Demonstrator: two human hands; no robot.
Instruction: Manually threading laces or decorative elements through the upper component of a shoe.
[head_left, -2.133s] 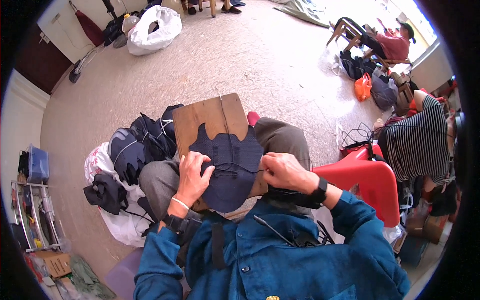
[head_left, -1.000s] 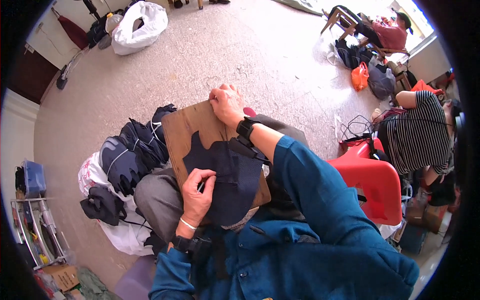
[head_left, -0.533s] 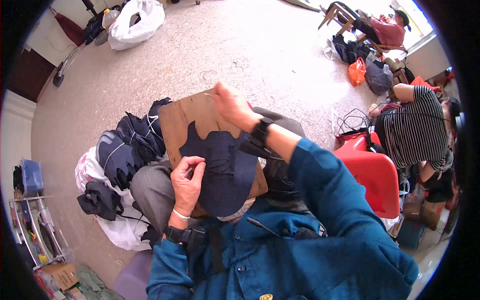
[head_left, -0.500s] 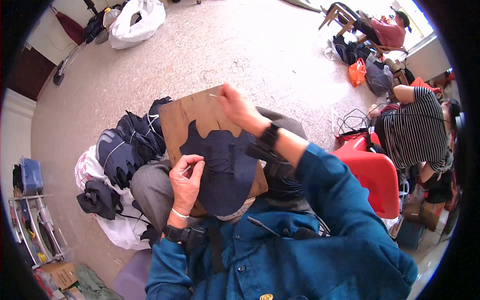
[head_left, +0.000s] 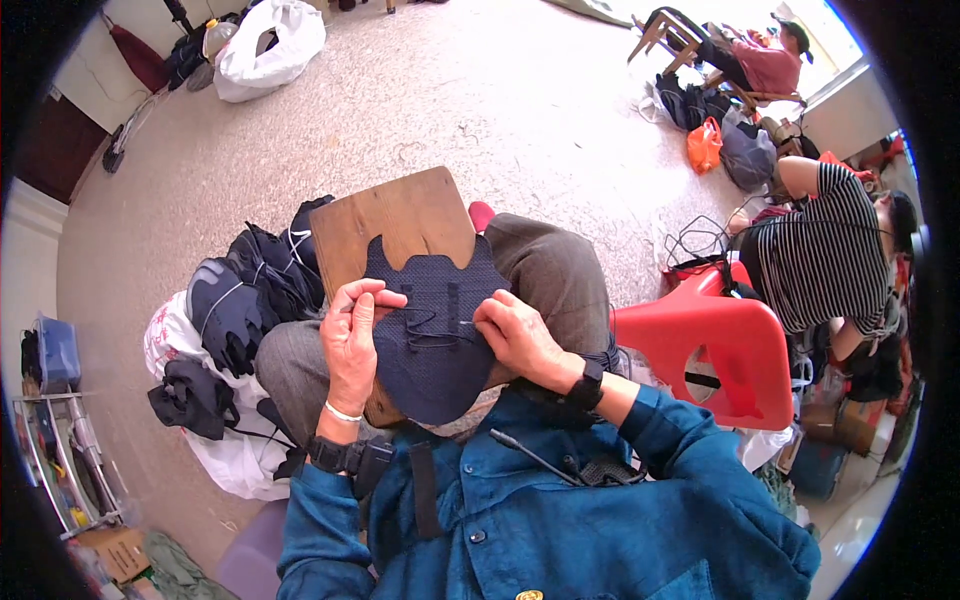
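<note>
A flat, dark navy knit shoe upper (head_left: 435, 385) lies on a wooden board (head_left: 385, 215) across my lap. A thin black lace (head_left: 432, 343) runs back and forth over its middle between two darker vertical strips. My left hand (head_left: 350, 335) is at the upper's left edge, thumb and forefinger closed on a strand of the lace. On the right side my right hand (head_left: 520, 338) pinches the lace close to a small pale tip, low over the upper. Its fingertips partly hide the grip.
Beside my left leg sit bundles of similar dark pieces (head_left: 230, 305) and white bags. A red plastic stool (head_left: 740, 340) stands at my right. A person in a striped top (head_left: 825, 250) and another in pink (head_left: 770, 65) sit farther right. A white sack (head_left: 270, 65) rests far left.
My right hand has come down and back from above the board's far end to the upper's right side. My left hand has shifted slightly; its grip stays closed.
</note>
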